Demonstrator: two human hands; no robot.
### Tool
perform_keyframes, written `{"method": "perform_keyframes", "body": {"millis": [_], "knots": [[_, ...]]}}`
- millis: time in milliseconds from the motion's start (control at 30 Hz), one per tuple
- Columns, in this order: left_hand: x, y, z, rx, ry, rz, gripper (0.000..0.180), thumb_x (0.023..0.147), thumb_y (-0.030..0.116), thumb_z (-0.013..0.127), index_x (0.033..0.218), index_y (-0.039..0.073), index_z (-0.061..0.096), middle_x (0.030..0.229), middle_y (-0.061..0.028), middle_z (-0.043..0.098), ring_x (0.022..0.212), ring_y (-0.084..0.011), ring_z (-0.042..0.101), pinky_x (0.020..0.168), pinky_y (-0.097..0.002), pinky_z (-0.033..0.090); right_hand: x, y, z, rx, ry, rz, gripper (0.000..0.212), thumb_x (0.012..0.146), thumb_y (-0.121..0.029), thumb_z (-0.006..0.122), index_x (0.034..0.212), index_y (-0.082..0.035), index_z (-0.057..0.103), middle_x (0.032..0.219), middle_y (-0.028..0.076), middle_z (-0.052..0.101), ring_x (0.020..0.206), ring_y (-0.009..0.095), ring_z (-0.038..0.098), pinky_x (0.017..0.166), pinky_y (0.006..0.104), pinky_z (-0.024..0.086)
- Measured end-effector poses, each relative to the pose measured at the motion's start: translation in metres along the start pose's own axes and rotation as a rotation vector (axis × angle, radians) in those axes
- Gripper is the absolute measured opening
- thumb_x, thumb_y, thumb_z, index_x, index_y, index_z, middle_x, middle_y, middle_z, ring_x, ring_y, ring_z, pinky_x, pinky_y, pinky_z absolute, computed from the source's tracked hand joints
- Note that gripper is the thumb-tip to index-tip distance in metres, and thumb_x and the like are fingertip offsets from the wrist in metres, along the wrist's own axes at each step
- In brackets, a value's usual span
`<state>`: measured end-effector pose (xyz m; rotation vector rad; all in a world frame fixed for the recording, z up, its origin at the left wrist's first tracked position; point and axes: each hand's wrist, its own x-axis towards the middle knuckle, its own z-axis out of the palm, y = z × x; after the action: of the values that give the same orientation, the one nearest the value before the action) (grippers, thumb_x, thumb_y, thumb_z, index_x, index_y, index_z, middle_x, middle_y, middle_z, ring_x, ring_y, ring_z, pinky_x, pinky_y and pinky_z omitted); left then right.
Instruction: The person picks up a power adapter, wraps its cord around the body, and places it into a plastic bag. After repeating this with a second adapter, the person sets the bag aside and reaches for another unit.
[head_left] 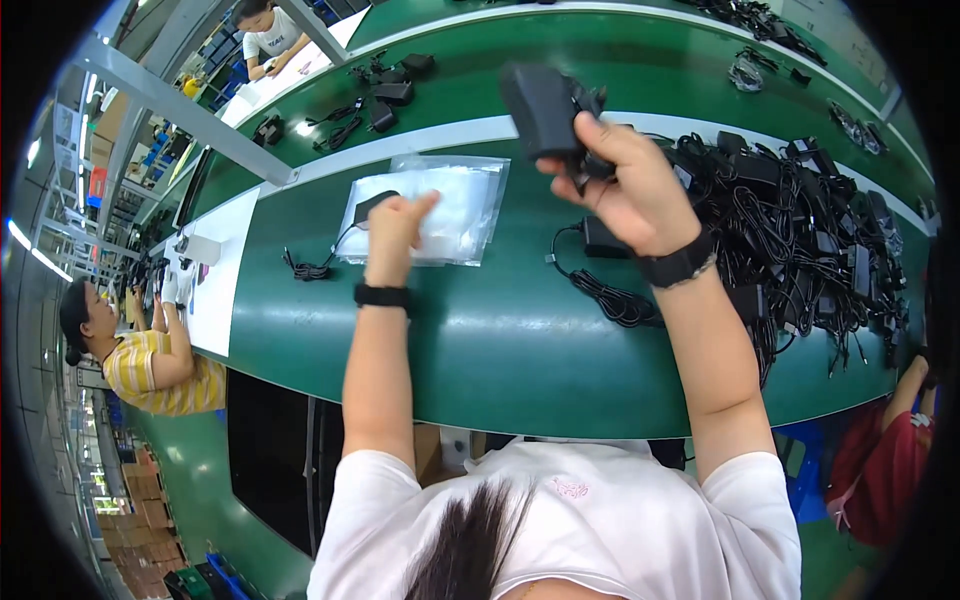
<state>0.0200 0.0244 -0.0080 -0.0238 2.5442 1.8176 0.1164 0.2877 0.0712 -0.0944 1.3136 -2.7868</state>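
My right hand [640, 185] is raised above the bench, its fingers wrapped round a black power adapter [540, 112], slightly blurred. Over a stack of clear plastic bags [470, 205] is my left hand [396, 232], fingers curled and thumb pointing out to the right. Whether it grips anything is hidden. Just beyond its knuckles a second black adapter [372, 205] lies on the bags, partly covered by the hand. That one's cable runs left to a coiled bundle [310, 270] on the green bench [480, 350].
A large tangled heap of black adapters and cables [780, 220] covers the bench's right side. One adapter with a coiled cable [615, 300] lies at its near left edge. Several adapters [390, 92] rest on the green surface beyond the pale ledge. Co-workers sit left, far left and right.
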Motion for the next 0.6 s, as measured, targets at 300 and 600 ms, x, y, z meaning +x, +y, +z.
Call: {"method": "perform_keyframes", "body": {"millis": [300,600], "knots": [[-0.068,0.015,0.051,0.243,-0.103,0.403,0.054,0.060,0.032,0.081,0.049,0.003,0.036,0.045,-0.0051,0.036,0.044,-0.0117,0.033,0.042,-0.0294,0.031,0.019,0.071,0.011,0.035,0.153,0.040,0.030,0.088,-0.022,0.054,0.109,-0.002,0.050,0.098,0.009,0.057,0.087,0.018,0.054,0.072,0.0326,0.043],[-0.069,0.015,0.032,0.367,0.035,0.488,0.045,0.063,0.031,0.078,0.057,0.005,0.041,0.047,-0.0117,0.045,0.044,-0.0294,0.045,0.043,-0.0351,0.038,-0.005,0.035,0.033,0.084,0.076,0.045,0.031,0.090,-0.023,0.049,0.108,0.001,0.052,0.095,0.011,0.060,0.087,0.024,0.058,0.085,0.0520,0.046]]}}
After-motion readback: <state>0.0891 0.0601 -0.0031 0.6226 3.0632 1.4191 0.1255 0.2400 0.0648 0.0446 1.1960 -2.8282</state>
